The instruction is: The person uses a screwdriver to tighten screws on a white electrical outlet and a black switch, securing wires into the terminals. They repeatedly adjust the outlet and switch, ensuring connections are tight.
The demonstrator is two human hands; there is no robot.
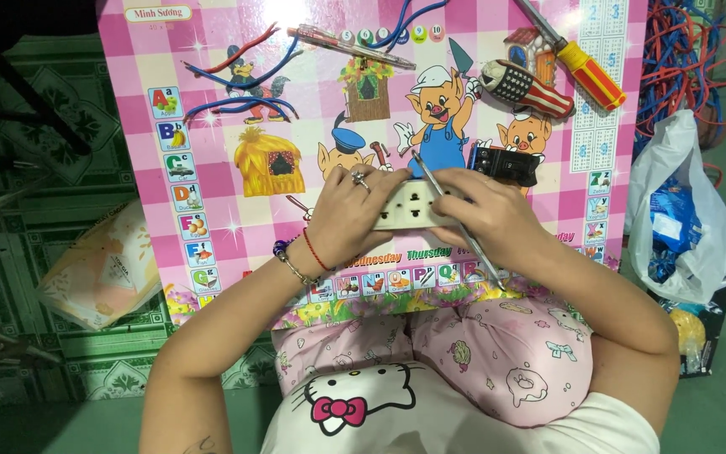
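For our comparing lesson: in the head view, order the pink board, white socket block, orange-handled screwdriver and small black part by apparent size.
1. pink board
2. white socket block, partly covered by hands, and orange-handled screwdriver, partly cropped: too close to rank
3. small black part

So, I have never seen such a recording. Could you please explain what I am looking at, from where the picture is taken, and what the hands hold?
There is no machine here. One camera, worn on a person's head, looks down at that person's own two bare hands. The left hand and the right hand together hold a white socket block over a small pink children's table. The right hand also holds a thin metal tool against the block. On the table lie a screwdriver with a red and yellow handle, a pen, blue and red wires, a striped tool and a small black part. A plastic bag lies on the right.
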